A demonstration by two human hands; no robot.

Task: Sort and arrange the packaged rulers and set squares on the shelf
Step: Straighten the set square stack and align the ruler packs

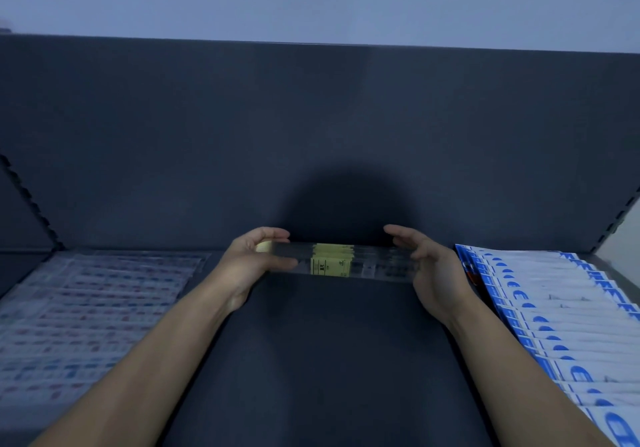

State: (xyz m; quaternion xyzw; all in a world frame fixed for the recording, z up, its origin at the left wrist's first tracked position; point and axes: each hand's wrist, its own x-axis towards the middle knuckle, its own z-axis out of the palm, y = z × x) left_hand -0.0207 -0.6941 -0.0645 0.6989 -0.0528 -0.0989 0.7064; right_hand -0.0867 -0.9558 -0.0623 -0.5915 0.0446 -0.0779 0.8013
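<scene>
A small stack of clear packaged rulers with yellow labels (332,264) lies crosswise near the back of the dark shelf (329,360). My left hand (254,259) grips the stack's left end, thumb above and fingers curled underneath. My right hand (433,263) cups the right end with its fingers bent around it. Whether the stack rests on the shelf or hangs just above it is unclear.
A row of clear packaged rulers with red and blue print (86,315) covers the shelf's left part. Overlapping white-and-blue packages (568,315) line the right side. The dark back panel (311,142) rises behind the stack, with notched uprights at both sides.
</scene>
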